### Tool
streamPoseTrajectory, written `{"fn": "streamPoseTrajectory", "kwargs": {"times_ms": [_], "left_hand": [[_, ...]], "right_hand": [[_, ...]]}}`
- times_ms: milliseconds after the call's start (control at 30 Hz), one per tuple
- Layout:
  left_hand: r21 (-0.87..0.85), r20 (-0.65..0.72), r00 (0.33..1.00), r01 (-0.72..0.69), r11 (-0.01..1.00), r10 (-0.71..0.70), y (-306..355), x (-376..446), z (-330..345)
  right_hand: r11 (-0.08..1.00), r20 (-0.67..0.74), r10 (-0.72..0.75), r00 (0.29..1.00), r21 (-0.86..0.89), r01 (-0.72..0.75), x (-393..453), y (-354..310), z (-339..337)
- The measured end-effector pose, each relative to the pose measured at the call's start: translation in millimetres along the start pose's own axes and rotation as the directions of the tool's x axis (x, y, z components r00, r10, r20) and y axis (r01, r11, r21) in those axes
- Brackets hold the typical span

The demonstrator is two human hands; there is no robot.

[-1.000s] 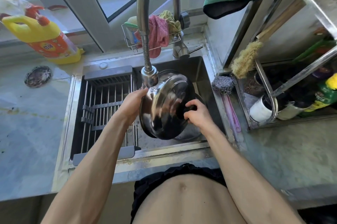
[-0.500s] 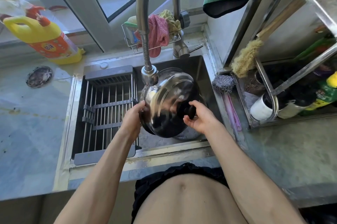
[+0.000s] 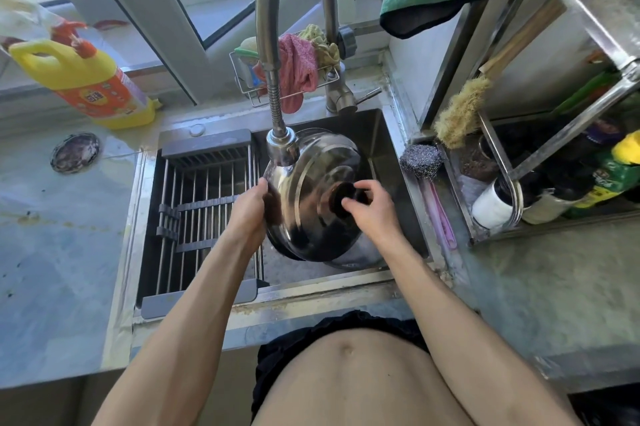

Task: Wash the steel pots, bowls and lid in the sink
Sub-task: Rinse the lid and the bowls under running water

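Observation:
A domed steel lid with a dark knob is held tilted over the sink, right under the faucet head. My right hand grips the knob. My left hand holds the lid's left rim, with its fingers hidden behind the lid. Below the lid, part of another steel vessel shows in the sink; the rest of the basin is hidden.
A grey drain rack fills the sink's left half. A yellow detergent bottle stands at the back left, a steel scourer and pink-handled brush on the right rim, and a metal shelf rack with bottles at the right.
My left hand slid down the lid's left rim. The lid turned, bringing the knob further into view, and my right hand shifted its grip on the knob.

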State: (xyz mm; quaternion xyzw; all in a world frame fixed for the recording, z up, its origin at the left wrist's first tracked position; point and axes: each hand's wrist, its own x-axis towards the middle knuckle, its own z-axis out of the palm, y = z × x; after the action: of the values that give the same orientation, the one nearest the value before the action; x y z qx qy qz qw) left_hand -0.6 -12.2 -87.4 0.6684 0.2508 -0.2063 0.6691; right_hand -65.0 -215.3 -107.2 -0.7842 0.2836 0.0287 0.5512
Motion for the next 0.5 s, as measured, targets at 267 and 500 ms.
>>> {"fn": "streamPoseTrajectory", "kwargs": {"times_ms": [267,500], "left_hand": [[-0.114,0.047,0.999,0.009,0.993,-0.004,-32.0,-18.1,0.3],[-0.002,0.112,0.994,-0.005,1.000,0.005,-25.3,-21.2,-1.3]], "right_hand": [[0.502,0.423,0.595,0.683,0.468,-0.727,-3.8,-5.3,-11.7],[0.564,0.334,0.590,0.735,0.481,-0.671,1.7,3.7,-5.3]]}}
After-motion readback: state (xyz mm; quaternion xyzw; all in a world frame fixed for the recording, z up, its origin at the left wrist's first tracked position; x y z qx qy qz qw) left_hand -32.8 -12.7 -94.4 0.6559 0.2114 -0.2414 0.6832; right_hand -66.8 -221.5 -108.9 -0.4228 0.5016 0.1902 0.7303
